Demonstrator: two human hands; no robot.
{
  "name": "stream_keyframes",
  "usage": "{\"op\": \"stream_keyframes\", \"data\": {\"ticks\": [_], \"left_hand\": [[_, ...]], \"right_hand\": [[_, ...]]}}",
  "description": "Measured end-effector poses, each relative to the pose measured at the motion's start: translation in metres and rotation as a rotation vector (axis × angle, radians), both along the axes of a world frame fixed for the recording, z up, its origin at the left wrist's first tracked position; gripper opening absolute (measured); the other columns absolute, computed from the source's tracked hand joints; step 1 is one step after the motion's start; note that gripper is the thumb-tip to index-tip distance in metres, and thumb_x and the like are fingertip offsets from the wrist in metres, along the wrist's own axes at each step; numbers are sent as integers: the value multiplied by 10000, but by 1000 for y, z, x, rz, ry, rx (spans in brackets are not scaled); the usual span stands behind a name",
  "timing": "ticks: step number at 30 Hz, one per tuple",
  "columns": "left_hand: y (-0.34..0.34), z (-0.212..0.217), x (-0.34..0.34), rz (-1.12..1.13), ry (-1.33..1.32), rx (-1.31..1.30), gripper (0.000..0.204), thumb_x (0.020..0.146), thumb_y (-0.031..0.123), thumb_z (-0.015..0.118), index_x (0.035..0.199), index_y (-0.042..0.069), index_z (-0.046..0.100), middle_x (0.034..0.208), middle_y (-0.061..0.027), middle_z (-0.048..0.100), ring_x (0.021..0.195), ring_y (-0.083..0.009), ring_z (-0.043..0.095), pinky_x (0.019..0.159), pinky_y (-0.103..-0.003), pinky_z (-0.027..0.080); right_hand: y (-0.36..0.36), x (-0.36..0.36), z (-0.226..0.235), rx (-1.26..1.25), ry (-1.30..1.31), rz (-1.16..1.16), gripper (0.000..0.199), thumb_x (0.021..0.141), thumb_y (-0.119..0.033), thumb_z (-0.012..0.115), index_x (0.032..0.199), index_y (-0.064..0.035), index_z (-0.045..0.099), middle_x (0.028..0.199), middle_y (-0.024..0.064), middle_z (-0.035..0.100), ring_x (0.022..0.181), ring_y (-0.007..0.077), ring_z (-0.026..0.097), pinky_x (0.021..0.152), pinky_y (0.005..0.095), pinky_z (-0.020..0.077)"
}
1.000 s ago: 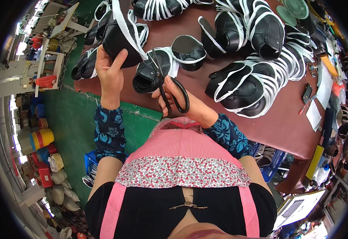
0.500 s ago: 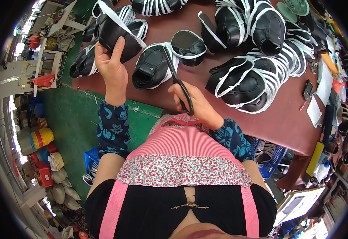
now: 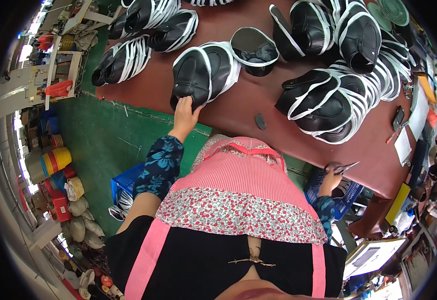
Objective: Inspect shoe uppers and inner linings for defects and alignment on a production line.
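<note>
Black shoe upper (image 3: 203, 75) with white edging, now flat on the dark red table (image 3: 248, 112), near its front edge. Half a second ago lifted off the top and gripped in the left hand (image 3: 184, 112); now only touched at its near end, fingers curled over the rim, pressing rather than lifting (closed loosely, not a firm grasp as far as can be told). Scissors (image 3: 345, 168) gone from over the piece: earlier held against its white strap, now carried down past the table's right front corner in the right hand (image 3: 330, 182), fingers closed around the handles, blades pointing away. Below them, a blue crate (image 3: 351, 197). Judged from that: cutting on this piece over, piece set down beside the other stacked uppers (image 3: 336, 102). Small dark scrap (image 3: 260, 121) lying on the table in between.
</note>
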State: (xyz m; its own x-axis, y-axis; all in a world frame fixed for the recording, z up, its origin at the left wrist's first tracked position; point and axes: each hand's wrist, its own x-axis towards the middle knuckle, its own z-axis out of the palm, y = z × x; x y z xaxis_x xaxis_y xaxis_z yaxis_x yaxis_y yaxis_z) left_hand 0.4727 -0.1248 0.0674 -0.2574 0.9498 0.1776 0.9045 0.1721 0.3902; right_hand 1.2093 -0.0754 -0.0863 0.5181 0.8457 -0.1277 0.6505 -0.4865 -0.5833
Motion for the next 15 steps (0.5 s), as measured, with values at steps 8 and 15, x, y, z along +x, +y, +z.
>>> {"op": "stream_keyframes", "data": {"ticks": [8, 15], "left_hand": [[13, 11, -6, -87, -34, 33, 330, 886, 43, 825, 1150, 14, 629, 1074, -183, 640, 1045, -441, 622, 896, -529, 520], [6, 33, -41, -9, -248, 56, 295, 952, 91, 794, 1136, -1, 583, 1020, -228, 623, 997, -470, 623, 839, -536, 515]], "right_hand": [[83, -61, 24, 98, 214, -149, 330, 972, -114, 764, 1216, 104, 722, 1130, 191, 804, 1047, 278, 756, 949, 391, 566], [-59, -253, 16, 103, 552, -54, 258, 1063, -91, 707, 1293, 25, 695, 1144, 159, 756, 1007, 239, 723, 872, 388, 588]]}}
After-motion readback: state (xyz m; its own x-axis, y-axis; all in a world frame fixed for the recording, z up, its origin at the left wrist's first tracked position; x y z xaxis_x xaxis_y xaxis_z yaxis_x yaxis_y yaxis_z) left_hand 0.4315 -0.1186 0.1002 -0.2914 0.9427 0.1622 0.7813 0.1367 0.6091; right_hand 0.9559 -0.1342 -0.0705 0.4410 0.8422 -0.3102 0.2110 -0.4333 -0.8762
